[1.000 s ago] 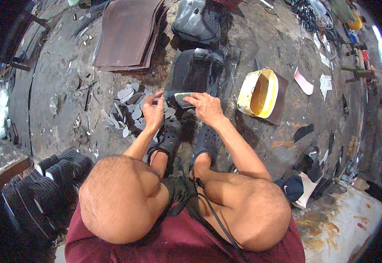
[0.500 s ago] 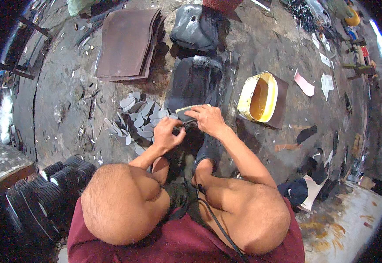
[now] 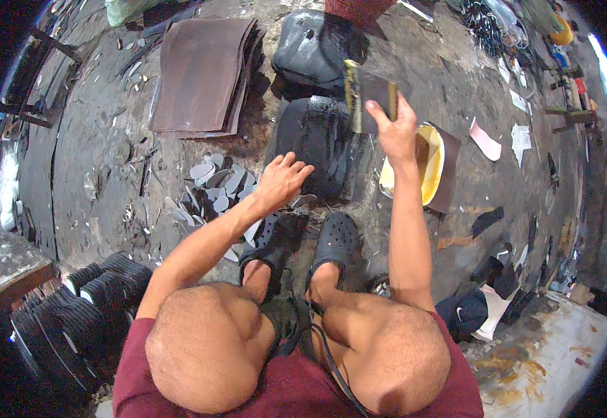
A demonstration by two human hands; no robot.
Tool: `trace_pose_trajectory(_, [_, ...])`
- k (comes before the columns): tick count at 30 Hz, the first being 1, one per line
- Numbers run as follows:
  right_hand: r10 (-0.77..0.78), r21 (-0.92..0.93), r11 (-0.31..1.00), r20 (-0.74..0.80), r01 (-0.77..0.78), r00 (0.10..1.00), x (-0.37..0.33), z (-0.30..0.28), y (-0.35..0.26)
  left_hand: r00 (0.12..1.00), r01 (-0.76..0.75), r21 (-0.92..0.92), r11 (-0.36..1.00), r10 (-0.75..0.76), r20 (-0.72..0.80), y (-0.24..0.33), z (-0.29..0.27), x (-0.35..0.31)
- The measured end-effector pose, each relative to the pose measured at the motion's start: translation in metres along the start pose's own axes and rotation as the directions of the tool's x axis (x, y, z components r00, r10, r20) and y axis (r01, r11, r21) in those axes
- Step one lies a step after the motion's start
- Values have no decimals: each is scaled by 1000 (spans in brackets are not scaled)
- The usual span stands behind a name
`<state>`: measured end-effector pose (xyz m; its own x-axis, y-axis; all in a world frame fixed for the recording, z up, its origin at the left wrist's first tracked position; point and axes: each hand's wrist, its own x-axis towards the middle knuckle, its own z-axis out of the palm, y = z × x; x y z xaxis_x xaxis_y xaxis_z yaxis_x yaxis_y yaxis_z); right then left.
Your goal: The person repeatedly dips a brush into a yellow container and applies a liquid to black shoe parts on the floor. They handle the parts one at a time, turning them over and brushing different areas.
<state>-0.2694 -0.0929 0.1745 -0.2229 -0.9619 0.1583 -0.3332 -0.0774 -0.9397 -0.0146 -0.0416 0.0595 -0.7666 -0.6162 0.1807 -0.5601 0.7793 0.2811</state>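
Note:
My right hand [image 3: 397, 132] is raised over the container's far side, closed on a dark flat spreader [image 3: 373, 104] with yellow, crusted edges. Beneath that forearm and hand stands a cream and yellow container [image 3: 431, 164], partly covered; its amber contents are mostly hidden now. My left hand [image 3: 284, 182] hovers at the near left corner of a black slab [image 3: 310, 132], its fingers loosely bent and apart, holding nothing that I can see. Just left of it lies a heap of grey, rounded flat pieces [image 3: 216, 182]. A single grey piece [image 3: 303, 200] rests by the slab's near edge.
Brown sheets [image 3: 202, 76] are stacked at the far left, beside a dark, scuffed block [image 3: 310, 45]. Black soles [image 3: 84, 306] stand in rows at the near left. My feet in black clogs [image 3: 337, 240] are close in front. Scraps, including a pink one [image 3: 484, 139], litter the right.
My right hand has moved up and right with the spreader, away from the left hand. My left hand has shifted forward and right, its fingers no longer pinched.

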Motion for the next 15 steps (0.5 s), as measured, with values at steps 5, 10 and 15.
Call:
trace_pose_trajectory(5, [73, 0, 997, -150, -74, 986, -24, -19, 19, 949, -139, 25, 990, 126, 288, -16, -7, 29])
trace_pose_trajectory(10, [208, 106, 976, -243, -188, 947, -43, -24, 21, 989, 150, -90, 985, -150, 8, -48, -49, 82])
trace_pose_trajectory(15, [192, 143, 978, -353, -151, 916, -39, -23, 29, 794, 309, 187, 932, -144, -591, -87, -142, 199])
